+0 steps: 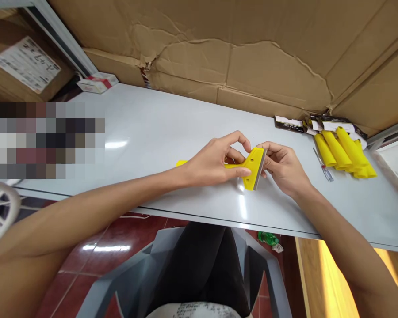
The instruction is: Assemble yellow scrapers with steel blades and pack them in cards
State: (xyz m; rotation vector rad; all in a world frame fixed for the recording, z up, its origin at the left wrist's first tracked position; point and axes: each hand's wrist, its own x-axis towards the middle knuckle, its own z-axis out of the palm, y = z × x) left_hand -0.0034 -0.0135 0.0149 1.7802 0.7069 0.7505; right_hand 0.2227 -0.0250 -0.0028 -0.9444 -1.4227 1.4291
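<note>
A yellow scraper with a metal blade along its right edge is held above the white table. My left hand is closed round its handle and head, thumb on the face beside two small holes. The handle's end sticks out behind the left wrist. At the blade side, my right hand has its fingers bent and pinched near the blade's upper part. Whether those fingertips grip the blade or something small is hidden.
Several yellow plastic sleeve-like pieces lie at the right, next to a screwdriver and dark small boxes. A red-and-white box stands at the back left. Cardboard lines the back. A green bottle lies on the floor.
</note>
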